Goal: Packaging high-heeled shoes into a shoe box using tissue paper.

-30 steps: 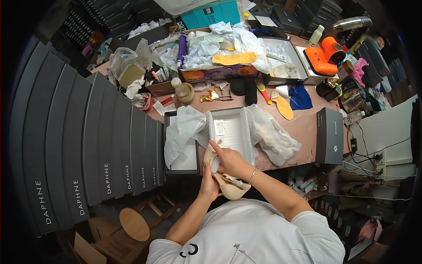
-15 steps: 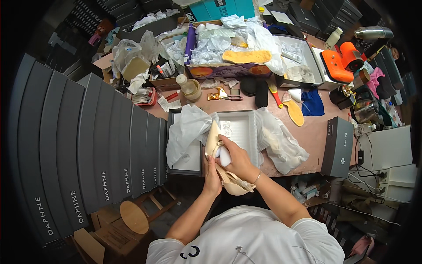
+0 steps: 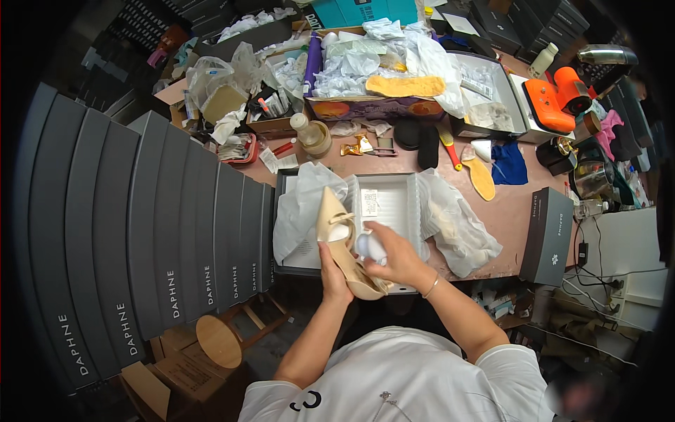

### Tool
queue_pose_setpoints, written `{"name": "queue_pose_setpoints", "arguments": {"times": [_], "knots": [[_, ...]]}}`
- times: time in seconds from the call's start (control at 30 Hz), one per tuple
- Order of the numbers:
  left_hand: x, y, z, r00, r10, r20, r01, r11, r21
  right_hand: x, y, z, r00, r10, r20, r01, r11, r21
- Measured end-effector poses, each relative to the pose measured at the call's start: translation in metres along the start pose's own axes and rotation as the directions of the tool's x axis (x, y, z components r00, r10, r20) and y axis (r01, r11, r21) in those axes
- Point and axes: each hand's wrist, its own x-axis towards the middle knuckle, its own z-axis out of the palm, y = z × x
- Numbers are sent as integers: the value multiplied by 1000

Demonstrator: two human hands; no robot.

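A beige pointed-toe shoe point(image 3: 328, 209) with a thin strap is held over the open shoe box point(image 3: 395, 184), its toe pointing away from me. My left hand point(image 3: 335, 276) is closed round its side. Something white point(image 3: 339, 233) shows in the shoe's opening behind the toe. Close to the shoe's right side, my right hand point(image 3: 398, 259) grips a smooth, rounded white object point(image 3: 370, 247); motion blurs it and its kind is unclear. White tissue paper point(image 3: 304, 211) lies over the box's left part, and more tissue point(image 3: 457, 228) spreads on the right.
Tall stacks of dark grey shoe boxes point(image 3: 155, 225) stand at left. Another grey box point(image 3: 545, 239) is upright at right. Behind lie a glass pump bottle point(image 3: 315, 137), a red-yellow brush point(image 3: 450, 146), a yellow insole point(image 3: 480, 179), a blue cloth point(image 3: 509, 164) and a paper-filled carton point(image 3: 373, 109).
My right hand has drawn the white object out from over the shoe's opening to its right. The shoe has turned slightly, showing more of its inside. The whole view has shifted a little.
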Motion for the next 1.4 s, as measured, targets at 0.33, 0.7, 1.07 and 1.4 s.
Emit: {"name": "queue_pose_setpoints", "arguments": {"times": [0.33, 0.7, 1.07, 1.4], "knots": [[-48, 0, 16, 994, -63, 87, 65, 998, -24, 24, 6, 35, 907, -309, 286, 414, 778, -472], [-26, 25, -21, 971, 3, 238, -3, 1000, -3, -4, -20, 14, 993, -53, -109, 36, 987, -154], [-55, 43, -46, 938, -208, 278, 145, 962, 231, -8, -57, 83, 908, 250, 335, -223, 968, -117], [-23, 48, -55, 983, -87, 163, 44, 967, 251, -26, -54, 115, 930, 46, 364, -85, 992, 90]]}}
